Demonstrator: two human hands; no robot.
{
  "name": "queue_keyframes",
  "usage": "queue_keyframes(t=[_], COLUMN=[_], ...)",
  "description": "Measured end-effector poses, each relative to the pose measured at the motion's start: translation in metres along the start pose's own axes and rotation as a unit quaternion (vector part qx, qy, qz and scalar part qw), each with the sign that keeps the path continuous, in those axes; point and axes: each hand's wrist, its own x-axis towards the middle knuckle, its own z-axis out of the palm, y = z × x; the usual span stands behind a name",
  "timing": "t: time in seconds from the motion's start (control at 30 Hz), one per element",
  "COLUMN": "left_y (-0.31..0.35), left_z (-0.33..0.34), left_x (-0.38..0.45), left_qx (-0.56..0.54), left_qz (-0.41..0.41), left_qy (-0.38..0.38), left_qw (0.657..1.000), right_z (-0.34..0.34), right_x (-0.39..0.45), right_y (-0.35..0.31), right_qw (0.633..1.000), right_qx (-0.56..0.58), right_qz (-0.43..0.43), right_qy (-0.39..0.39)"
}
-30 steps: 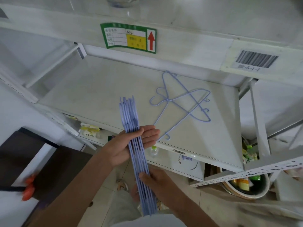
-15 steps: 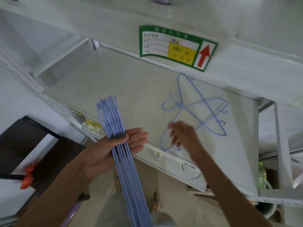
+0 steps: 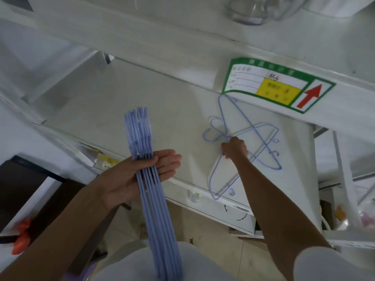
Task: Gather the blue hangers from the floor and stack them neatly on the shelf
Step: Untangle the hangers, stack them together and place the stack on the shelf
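Note:
A bundle of several blue hangers (image 3: 151,191) stands edge-on in my left hand (image 3: 132,177), which carries it on a flat palm with straight fingers in front of the white shelf (image 3: 154,102). Two loose blue hangers (image 3: 261,138) lie crossed on the shelf board, toward its right. My right hand (image 3: 234,148) reaches onto the shelf and grips them where they cross, near their necks. The bundle's lower end drops out of sight by my body.
A green and yellow label with a red arrow (image 3: 278,86) is stuck on the shelf beam above. A dark table with an orange object (image 3: 20,238) stands at the left. Bottles and clutter (image 3: 193,196) sit on the lower shelf.
My right hand left the bundle's lower end, reached up onto the shelf and took hold of the crossed hangers. The left hand kept carrying the bundle. The view shifted left.

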Motion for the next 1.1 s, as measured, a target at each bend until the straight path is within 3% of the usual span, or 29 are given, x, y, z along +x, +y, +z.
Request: queue_keyframes(t=[0.33,0.47,0.57,0.7,0.8,0.9,0.97,1.1], left_y=[0.011,-0.009,-0.028,-0.055,-0.072,-0.083,-0.087,-0.078], left_z=[0.02,0.031,0.043,0.058,0.062,0.06,0.059,0.054], left_x=[0.04,0.054,0.061,0.065,0.062,0.06,0.061,0.061], left_qx=[0.043,0.057,0.048,0.083,0.126,0.124,0.102,0.053], left_qz=[-0.078,-0.112,-0.108,-0.088,-0.083,-0.076,-0.061,-0.027], left_qy=[-0.068,-0.062,-0.044,0.027,0.068,0.078,0.087,0.059], left_qw=[0.994,0.99,0.992,0.992,0.986,0.986,0.989,0.996], right_z=[-0.048,-0.072,-0.076,-0.045,-0.03,-0.037,-0.049,-0.067], right_x=[-0.066,-0.116,-0.163,-0.203,-0.209,-0.206,-0.197,-0.133], right_y=[0.027,0.024,0.017,0.016,0.027,0.039,0.044,0.049], right_qw=[0.981,0.969,0.959,0.942,0.913,0.887,0.899,0.942], right_qx=[0.086,0.126,0.126,-0.06,-0.155,-0.174,-0.135,-0.077], right_qz=[-0.082,-0.145,-0.232,-0.33,-0.375,-0.424,-0.41,-0.285], right_qy=[0.155,0.155,0.103,0.001,0.034,0.061,0.075,0.16])
